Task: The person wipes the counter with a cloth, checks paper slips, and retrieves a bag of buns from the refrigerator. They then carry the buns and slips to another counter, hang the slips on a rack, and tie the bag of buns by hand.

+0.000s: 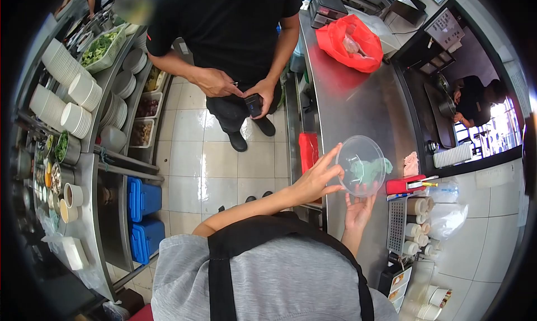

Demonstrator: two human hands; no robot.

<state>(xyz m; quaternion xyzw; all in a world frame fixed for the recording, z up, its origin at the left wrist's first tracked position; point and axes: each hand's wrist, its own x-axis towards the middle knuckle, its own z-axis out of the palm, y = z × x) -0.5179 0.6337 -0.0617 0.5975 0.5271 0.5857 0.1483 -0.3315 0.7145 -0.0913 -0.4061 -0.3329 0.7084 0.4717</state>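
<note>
A clear round plastic container (358,147) is held up over the steel counter, tilted so its round face shows. My left hand (319,180) grips its left edge, fingers curled at the rim. My right hand (359,209) holds it from below; its fingertips show through the clear plastic. Behind the container a pale green cloth (387,165) lies on the counter, seen partly through it. A pink cloth (410,164) lies to the right, near a red item (398,185) whose kind I cannot make out.
A co-worker (240,41) stands ahead in the aisle, holding a small dark device (254,104). The steel counter (352,105) carries a red plastic bag (352,44). A grey basket (396,225) stands beside several bottles. Stacked white bowls (59,58) fill the left shelf.
</note>
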